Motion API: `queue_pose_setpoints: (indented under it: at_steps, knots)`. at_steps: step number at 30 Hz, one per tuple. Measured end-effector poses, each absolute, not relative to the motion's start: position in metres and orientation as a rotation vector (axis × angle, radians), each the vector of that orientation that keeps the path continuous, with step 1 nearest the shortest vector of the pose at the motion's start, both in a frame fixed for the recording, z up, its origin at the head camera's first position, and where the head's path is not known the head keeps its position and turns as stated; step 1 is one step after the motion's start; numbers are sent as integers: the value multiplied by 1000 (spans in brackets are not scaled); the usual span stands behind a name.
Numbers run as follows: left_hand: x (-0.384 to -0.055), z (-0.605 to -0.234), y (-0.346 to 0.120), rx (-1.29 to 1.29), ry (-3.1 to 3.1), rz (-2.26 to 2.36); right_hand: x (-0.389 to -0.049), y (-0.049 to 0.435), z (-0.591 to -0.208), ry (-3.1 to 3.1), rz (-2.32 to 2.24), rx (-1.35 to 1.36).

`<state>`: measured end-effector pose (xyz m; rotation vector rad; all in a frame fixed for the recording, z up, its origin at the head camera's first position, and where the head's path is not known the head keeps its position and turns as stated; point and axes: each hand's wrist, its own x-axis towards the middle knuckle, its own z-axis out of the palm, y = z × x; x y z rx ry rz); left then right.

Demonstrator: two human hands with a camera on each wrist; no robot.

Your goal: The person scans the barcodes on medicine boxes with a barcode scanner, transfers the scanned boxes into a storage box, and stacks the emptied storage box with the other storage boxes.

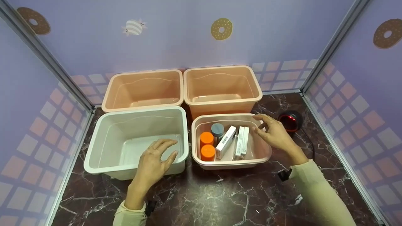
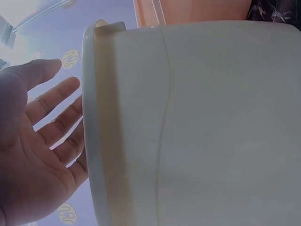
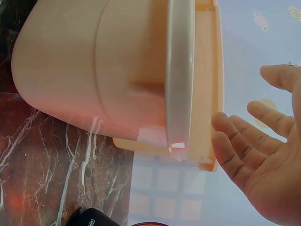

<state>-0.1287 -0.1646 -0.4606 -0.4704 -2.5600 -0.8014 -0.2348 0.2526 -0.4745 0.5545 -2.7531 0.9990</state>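
My left hand (image 1: 154, 161) hovers over the near right part of the pale grey-green bin (image 1: 105, 144), fingers loosely bent and holding nothing. In the left wrist view its fingers spread beside that bin's rim (image 2: 91, 117). My right hand (image 1: 274, 131) is above the right rim of the small pale pink bin (image 1: 263, 150), with nothing between thumb and fingers. Inside that bin stand two orange-capped containers (image 1: 207, 145) and a grey-blue-capped bottle (image 1: 217, 129). Several slim white boxes (image 1: 226, 142) lean beside them.
Two peach bins (image 1: 143, 91) (image 1: 223, 88) stand side by side at the back. A black scanner-like device (image 1: 290, 121) with a red glow and a cable sits right of the pink bin. Patterned walls enclose the dark marbled table (image 1: 216, 201).
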Motion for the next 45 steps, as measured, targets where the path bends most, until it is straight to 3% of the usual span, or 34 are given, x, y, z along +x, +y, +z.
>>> queue_pose_setpoints:
  at_steps: [45]
  knots:
    - [-119, -465, -131, -607, -2518, -836, -233, 227, -489, -2841, 1320, 554]
